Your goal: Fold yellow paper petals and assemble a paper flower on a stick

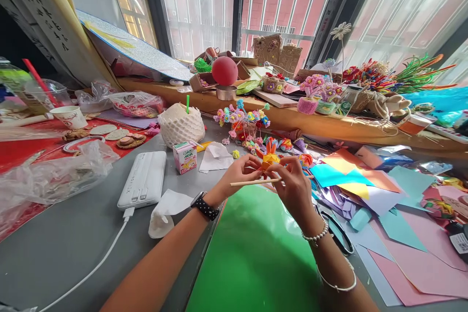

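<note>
A folded yellow-and-orange paper flower point(270, 160) is between my two hands, above the far end of a green board point(252, 248). My left hand point(244, 171) pinches the flower's left side with the fingertips. My right hand point(293, 183) has its fingertips at the flower's right side, and a thin pale wooden stick point(252, 183) lies across it, pointing left. The fingers hide part of the flower and the stick's middle. Just beyond are more paper flowers point(285, 145), one an orange rosette point(305, 161).
Coloured paper sheets point(413, 253) and a pair of black-handled scissors point(338, 234) lie right. On the left are a white power bank point(143, 179) with its cable, a small drink carton point(185, 157) and a netted coconut point(182, 126). Crafts crowd the windowsill point(285, 114).
</note>
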`<control>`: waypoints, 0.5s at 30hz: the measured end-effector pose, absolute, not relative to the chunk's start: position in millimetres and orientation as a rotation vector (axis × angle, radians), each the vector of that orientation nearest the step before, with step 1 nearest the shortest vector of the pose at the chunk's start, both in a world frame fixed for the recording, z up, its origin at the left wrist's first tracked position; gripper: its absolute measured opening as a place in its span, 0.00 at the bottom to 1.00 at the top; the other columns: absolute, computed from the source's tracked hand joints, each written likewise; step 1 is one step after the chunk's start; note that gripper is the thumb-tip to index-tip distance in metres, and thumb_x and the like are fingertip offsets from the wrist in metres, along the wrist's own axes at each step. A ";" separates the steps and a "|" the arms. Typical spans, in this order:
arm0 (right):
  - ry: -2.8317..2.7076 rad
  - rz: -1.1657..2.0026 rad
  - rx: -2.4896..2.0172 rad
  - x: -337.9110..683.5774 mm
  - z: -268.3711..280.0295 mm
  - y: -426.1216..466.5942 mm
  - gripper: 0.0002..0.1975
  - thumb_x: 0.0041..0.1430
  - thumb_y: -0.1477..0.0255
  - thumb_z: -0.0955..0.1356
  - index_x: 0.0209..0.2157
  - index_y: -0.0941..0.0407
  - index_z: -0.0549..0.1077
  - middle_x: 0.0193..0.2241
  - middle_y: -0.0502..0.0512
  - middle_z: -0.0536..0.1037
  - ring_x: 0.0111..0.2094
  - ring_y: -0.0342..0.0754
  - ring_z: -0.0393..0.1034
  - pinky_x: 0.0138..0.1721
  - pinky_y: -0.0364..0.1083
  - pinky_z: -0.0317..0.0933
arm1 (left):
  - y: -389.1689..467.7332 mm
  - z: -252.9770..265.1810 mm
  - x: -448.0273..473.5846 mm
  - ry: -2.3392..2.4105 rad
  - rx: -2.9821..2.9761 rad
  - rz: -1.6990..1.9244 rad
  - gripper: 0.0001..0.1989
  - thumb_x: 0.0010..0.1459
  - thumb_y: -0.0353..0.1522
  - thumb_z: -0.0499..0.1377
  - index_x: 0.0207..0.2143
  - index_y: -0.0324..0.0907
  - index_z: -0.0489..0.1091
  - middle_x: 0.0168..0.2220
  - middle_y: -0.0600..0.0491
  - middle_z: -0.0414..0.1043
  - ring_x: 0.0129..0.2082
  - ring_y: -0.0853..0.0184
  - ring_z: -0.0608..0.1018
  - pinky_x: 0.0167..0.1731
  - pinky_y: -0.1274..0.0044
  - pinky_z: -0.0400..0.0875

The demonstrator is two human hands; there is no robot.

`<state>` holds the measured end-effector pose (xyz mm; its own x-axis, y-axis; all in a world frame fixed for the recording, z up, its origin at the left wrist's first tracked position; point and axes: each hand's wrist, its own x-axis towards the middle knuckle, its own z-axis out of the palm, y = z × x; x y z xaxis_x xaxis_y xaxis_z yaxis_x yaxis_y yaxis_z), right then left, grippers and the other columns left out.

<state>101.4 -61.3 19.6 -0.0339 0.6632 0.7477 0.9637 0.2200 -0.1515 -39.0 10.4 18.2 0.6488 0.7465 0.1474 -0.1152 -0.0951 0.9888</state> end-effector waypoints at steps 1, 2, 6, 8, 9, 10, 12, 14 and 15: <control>-1.740 -0.509 -1.519 100.8 19.5 -61.1 0.06 0.53 0.70 0.62 0.29 0.56 0.69 0.32 0.53 0.64 0.24 0.40 0.60 0.19 0.38 0.51 | 11.0 17.5 -38.5 0.560 1.451 0.805 0.13 0.45 0.33 0.60 0.31 0.38 0.60 0.31 0.53 0.67 0.30 0.69 0.74 0.30 0.78 0.68; -1.706 -0.489 -1.525 100.4 19.7 -60.9 0.07 0.52 0.68 0.63 0.30 0.56 0.68 0.32 0.54 0.65 0.25 0.41 0.61 0.20 0.39 0.52 | 11.5 17.0 -38.1 0.569 1.404 0.827 0.13 0.45 0.33 0.60 0.31 0.38 0.60 0.31 0.52 0.68 0.30 0.69 0.74 0.30 0.77 0.68; -1.617 -0.365 -1.592 101.3 23.1 -62.1 0.12 0.50 0.64 0.64 0.34 0.57 0.65 0.30 0.53 0.68 0.24 0.42 0.61 0.20 0.40 0.54 | 12.0 17.0 -38.4 0.603 1.314 0.900 0.14 0.44 0.34 0.60 0.32 0.37 0.60 0.32 0.51 0.69 0.31 0.67 0.75 0.32 0.75 0.69; -1.631 -0.287 -1.623 101.7 24.8 -63.3 0.13 0.50 0.63 0.63 0.35 0.57 0.65 0.29 0.52 0.70 0.22 0.42 0.61 0.21 0.40 0.55 | 11.3 16.8 -38.9 0.611 1.328 0.913 0.14 0.44 0.34 0.60 0.31 0.38 0.60 0.32 0.51 0.69 0.30 0.67 0.75 0.31 0.75 0.69; -1.649 -0.254 -1.633 101.8 25.3 -63.8 0.13 0.50 0.63 0.63 0.35 0.57 0.65 0.28 0.52 0.70 0.22 0.42 0.62 0.21 0.40 0.55 | 10.8 16.3 -39.1 0.612 1.348 0.920 0.14 0.44 0.34 0.60 0.32 0.38 0.60 0.32 0.51 0.69 0.30 0.68 0.75 0.31 0.75 0.69; -1.667 -0.229 -1.641 101.8 25.5 -64.1 0.14 0.49 0.63 0.64 0.35 0.57 0.65 0.28 0.52 0.71 0.22 0.42 0.62 0.21 0.40 0.55 | 10.3 15.6 -39.1 0.614 1.371 0.930 0.13 0.45 0.34 0.60 0.32 0.38 0.61 0.31 0.51 0.69 0.29 0.68 0.75 0.30 0.76 0.69; -1.700 -0.201 -1.644 101.7 24.6 -63.8 0.16 0.48 0.62 0.64 0.36 0.58 0.65 0.28 0.53 0.72 0.22 0.43 0.63 0.21 0.40 0.55 | 9.8 14.1 -38.8 0.618 1.413 0.953 0.12 0.46 0.34 0.59 0.32 0.38 0.61 0.31 0.52 0.69 0.30 0.68 0.75 0.29 0.77 0.69; -1.732 -0.180 -1.631 101.8 22.2 -62.2 0.15 0.48 0.63 0.64 0.36 0.58 0.66 0.27 0.53 0.73 0.21 0.43 0.63 0.21 0.40 0.55 | 10.2 13.2 -38.5 0.609 1.448 0.970 0.12 0.46 0.34 0.59 0.32 0.38 0.61 0.32 0.52 0.69 0.31 0.68 0.74 0.30 0.76 0.69; -1.744 -0.171 -1.625 101.9 20.6 -61.1 0.14 0.50 0.64 0.63 0.36 0.58 0.66 0.27 0.53 0.74 0.20 0.42 0.63 0.20 0.40 0.55 | 11.0 13.2 -38.5 0.602 1.455 0.969 0.13 0.45 0.34 0.59 0.32 0.38 0.61 0.32 0.52 0.69 0.31 0.68 0.74 0.32 0.75 0.69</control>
